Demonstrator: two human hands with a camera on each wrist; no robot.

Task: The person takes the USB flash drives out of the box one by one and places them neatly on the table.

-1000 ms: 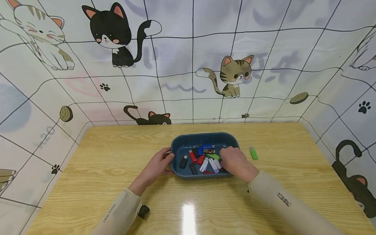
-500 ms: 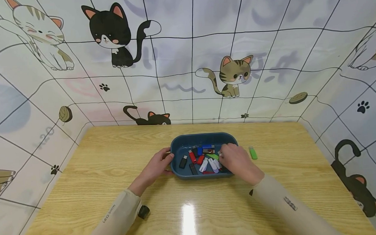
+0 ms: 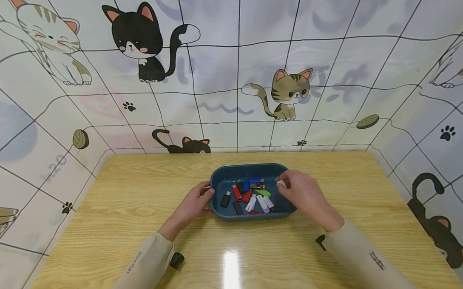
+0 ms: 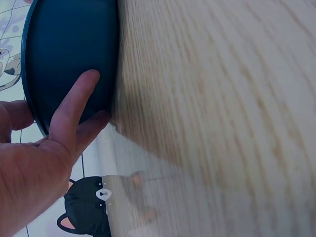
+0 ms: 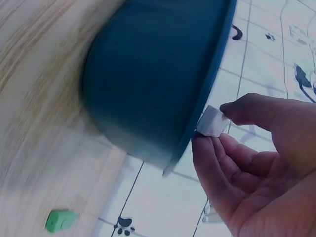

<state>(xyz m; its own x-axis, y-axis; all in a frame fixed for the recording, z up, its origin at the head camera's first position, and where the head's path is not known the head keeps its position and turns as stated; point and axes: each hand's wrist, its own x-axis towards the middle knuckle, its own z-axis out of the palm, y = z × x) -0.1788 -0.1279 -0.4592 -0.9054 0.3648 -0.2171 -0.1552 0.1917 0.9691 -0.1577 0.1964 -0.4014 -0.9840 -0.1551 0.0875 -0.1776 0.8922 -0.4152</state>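
A dark blue plastic bin [image 3: 253,217] stands on the wooden table, with several USB flash drives in red, black, blue, white and green inside. My left hand [image 3: 195,201] grips its left end, thumb over the rim and fingers against the outer wall, as the left wrist view shows. Between thumb and fingers, my right hand [image 3: 308,197] pinches a white USB flash drive [image 5: 212,122] at the rim of the bin's right end. Inside the bin, a green flash drive [image 3: 262,192] lies near the white ones [image 3: 261,202].
A second green flash drive [image 5: 60,220] lies on the table beyond the bin's right end; in the head view my right hand hides it. Cat-printed cloth walls [image 3: 215,119] border the table [image 3: 140,173] at the back and sides.
My right hand has risen from inside the bin and moved right to its rim, bringing out the white flash drive. The left hand has stayed on the bin's left end.
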